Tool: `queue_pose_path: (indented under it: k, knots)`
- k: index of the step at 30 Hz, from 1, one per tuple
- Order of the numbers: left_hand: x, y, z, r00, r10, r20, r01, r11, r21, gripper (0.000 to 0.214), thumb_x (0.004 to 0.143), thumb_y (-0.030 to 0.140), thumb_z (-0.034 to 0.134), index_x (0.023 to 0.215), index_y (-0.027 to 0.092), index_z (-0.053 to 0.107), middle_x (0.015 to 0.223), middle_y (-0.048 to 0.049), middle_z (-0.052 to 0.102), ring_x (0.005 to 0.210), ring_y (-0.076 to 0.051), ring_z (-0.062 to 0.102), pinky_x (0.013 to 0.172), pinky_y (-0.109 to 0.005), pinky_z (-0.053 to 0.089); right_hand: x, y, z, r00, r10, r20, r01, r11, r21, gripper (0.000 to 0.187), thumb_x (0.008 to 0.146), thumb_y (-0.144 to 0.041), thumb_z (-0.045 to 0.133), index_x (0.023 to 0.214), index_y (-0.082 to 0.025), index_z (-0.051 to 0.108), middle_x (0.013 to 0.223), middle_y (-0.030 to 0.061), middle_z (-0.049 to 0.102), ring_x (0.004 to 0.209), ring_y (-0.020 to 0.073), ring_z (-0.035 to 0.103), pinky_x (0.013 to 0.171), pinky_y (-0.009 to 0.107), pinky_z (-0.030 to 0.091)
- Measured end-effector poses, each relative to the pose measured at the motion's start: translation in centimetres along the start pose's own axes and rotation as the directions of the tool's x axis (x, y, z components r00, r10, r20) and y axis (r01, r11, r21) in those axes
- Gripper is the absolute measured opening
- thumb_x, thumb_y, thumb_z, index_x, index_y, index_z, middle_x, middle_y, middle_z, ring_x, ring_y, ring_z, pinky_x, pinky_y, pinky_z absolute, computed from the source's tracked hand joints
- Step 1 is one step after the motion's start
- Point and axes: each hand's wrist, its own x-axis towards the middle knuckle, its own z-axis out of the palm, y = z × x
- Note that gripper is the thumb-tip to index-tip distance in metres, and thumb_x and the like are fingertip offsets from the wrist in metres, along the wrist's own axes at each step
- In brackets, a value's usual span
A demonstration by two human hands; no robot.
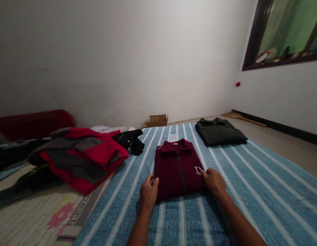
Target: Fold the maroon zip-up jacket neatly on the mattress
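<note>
A maroon zip-neck shirt [171,174] lies folded into a rectangle on the blue striped bedsheet [130,212], collar toward the wall. White lettering marks its right side, and a dark zipper runs down the middle. My left hand [149,189] grips its left edge, thumb on top and fingers mostly hidden at the side. On the opposite edge, just below the lettering, my right hand [214,181] pinches the fabric between thumb and fingers. Farther back to the right rests a folded dark green collared shirt [219,131].
To the left, a red and grey jacket [89,153] lies heaped beside a black garment [132,141] and other dark clothes. Beneath them is a floral mat [32,218]. A cardboard box [158,120] sits by the wall, beyond the sheet's far edge. A window [283,30] is at upper right.
</note>
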Motion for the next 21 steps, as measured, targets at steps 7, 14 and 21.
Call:
queue_pose_path:
  k: [7,14,21]
  knots:
    - [0.22,-0.48,-0.21,0.995,-0.103,0.012,0.104,0.985,-0.14,0.028,0.075,0.036,0.055,0.093,0.016,0.062,0.094,-0.0096,0.07,0.09,-0.023,0.066,0.08,-0.032,0.05,-0.56,-0.28,-0.13,1.0,0.008,0.011,-0.007,0.999,-0.049,0.05,0.091,-0.053,0.028,0.087,-0.019,0.064,0.093,0.0153,0.067,0.092,0.03,0.063,0.069,0.036,0.044]
    - [0.54,-0.79,0.11,0.984,-0.132,0.117,0.166,0.92,-0.356,0.035,0.068,0.041,0.062,0.087,0.012,0.065,0.077,-0.0058,0.071,0.077,-0.022,0.067,0.067,-0.029,0.051,-0.79,-0.27,-0.23,0.999,0.032,-0.014,-0.033,0.993,-0.111,0.049,0.091,-0.054,0.027,0.089,-0.019,0.063,0.093,0.0136,0.067,0.091,0.0305,0.063,0.07,0.038,0.044]
    - [0.46,-0.58,0.34,0.98,-0.136,0.142,0.181,0.909,-0.375,0.023,0.074,0.028,0.059,0.09,0.013,0.064,0.082,-0.0055,0.072,0.081,-0.019,0.067,0.073,-0.027,0.051,-0.33,0.11,-0.22,1.0,0.007,0.003,-0.007,0.995,-0.104,0.048,0.091,-0.053,0.03,0.086,-0.019,0.065,0.092,0.0137,0.068,0.091,0.029,0.063,0.068,0.034,0.044]
